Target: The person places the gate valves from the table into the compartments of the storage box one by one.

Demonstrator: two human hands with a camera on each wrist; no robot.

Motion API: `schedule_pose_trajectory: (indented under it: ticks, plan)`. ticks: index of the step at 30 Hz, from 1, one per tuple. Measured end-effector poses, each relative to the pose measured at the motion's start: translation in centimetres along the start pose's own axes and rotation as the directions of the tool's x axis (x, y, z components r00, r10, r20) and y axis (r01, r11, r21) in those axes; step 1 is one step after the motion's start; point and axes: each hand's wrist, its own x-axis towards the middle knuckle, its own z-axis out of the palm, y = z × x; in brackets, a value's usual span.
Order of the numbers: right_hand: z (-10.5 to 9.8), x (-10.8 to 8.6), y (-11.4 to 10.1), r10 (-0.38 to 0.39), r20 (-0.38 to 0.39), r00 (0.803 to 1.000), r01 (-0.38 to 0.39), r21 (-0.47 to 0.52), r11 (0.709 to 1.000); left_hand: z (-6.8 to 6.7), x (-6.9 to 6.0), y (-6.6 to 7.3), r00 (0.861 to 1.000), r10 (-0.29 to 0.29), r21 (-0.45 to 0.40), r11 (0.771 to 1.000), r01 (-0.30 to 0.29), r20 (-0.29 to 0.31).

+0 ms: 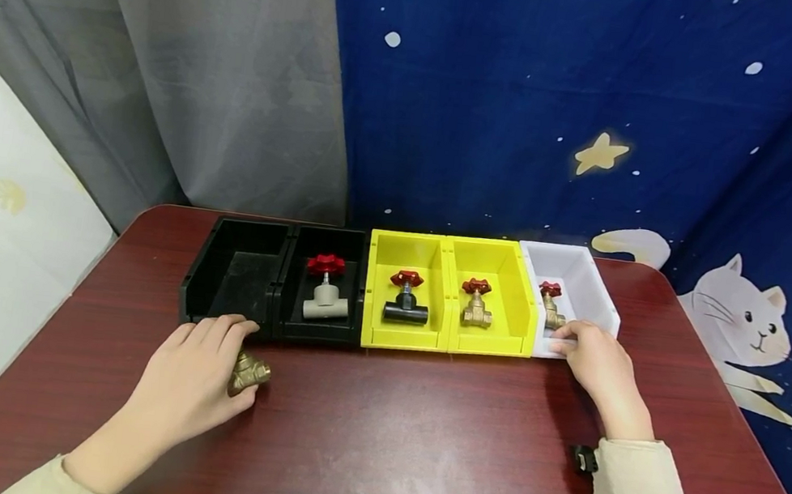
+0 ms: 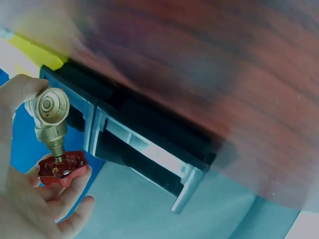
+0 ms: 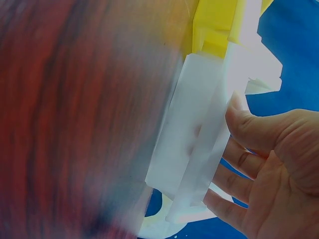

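My left hand (image 1: 194, 375) grips a brass gate valve (image 1: 250, 371) in front of the leftmost black bin (image 1: 232, 269). In the left wrist view, the thumb rests against the valve's threaded brass body, and the fingers lie by its red handwheel (image 2: 62, 168). At the white bin (image 1: 591, 302), my right hand (image 1: 598, 368) holds the front lip, its thumb at the rim and its fingers reaching behind the wall. Those fingertips are hidden in the right wrist view. Close to them, inside this bin, lies another brass valve (image 1: 552, 307) with a red handwheel.
The second black bin (image 1: 353, 332) holds a grey valve (image 1: 326, 303). A black valve (image 1: 406, 311) and a brass valve (image 1: 477, 313) lie in two yellow bins (image 1: 406, 339). All bins stand in a row along the back of the reddish wooden table (image 1: 418, 437), before curtains.
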Motion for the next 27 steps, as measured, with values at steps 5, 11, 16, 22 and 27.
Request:
schedule_pose_trajectory:
  ticks: [5, 11, 16, 22, 27]
  plan:
    - [0.0, -0.1, 0.0, 0.003, 0.004, 1.000, -0.003, 0.001, 1.000, -0.3, 0.4, -0.9, 1.000, 0.005, 0.015, 1.000, -0.005, -0.008]
    - [0.1, -0.2, 0.1, 0.001, -0.004, 1.000, -0.001, 0.002, 1.000, -0.2, 0.9, -1.9, 0.999, 0.022, 0.031, 0.999, -0.021, -0.026]
    - [0.1, -0.1, 0.1, 0.000, -0.003, 1.000, 0.000, 0.004, 1.000, -0.2, 1.4, -2.7, 0.998, 0.039, 0.047, 0.998, -0.037, -0.047]
    - [0.1, 0.0, 0.1, -0.002, -0.009, 1.000, 0.002, 0.008, 1.000, -0.2, 2.5, -3.7, 0.998, 0.047, 0.058, 0.997, -0.044, -0.047]
    - [0.0, 0.0, 0.1, 0.004, -0.005, 1.000, -0.004, 0.008, 1.000, -0.2, 3.5, -4.6, 0.998, 0.048, 0.066, 0.997, -0.045, -0.038]
